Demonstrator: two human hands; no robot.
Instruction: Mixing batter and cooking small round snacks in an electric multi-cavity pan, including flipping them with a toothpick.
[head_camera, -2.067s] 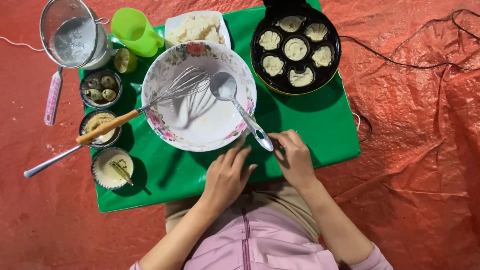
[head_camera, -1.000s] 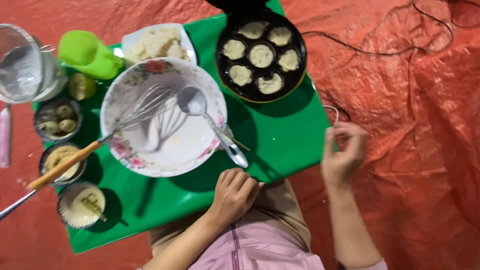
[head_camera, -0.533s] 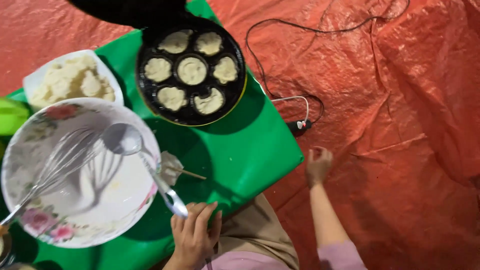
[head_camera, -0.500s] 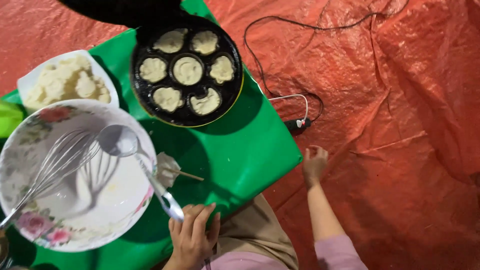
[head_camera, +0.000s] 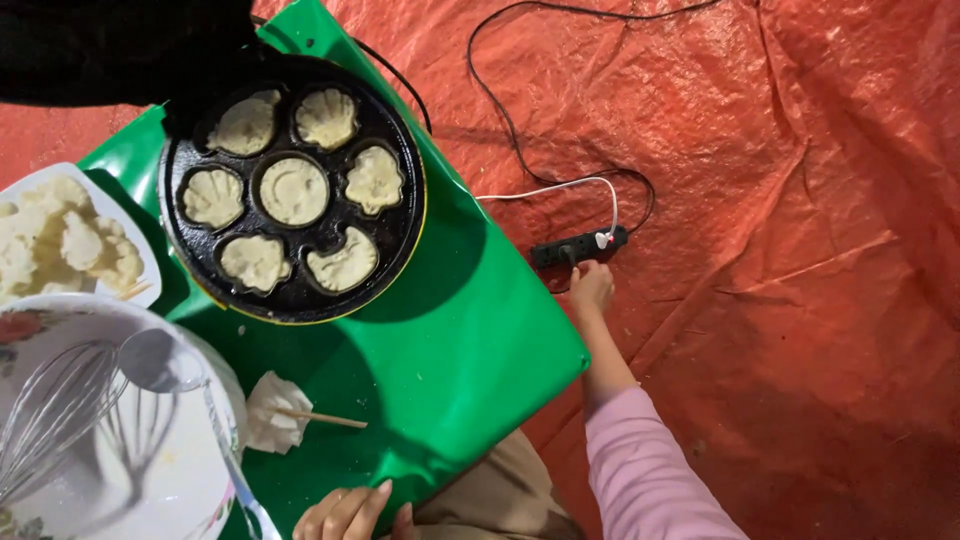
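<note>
On the tarp, right hand (head_camera: 592, 288) touches power strip (head_camera: 578, 248).

Pan w/ cakes (head_camera: 293, 190), whisk bowl (head_camera: 150, 470).

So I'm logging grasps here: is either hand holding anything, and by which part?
Nothing is held. The right hand reaches the black power strip, fingertips at its edge; the left hand rests empty on the green mat.

No packages, labels, signs, screens visible.
</note>
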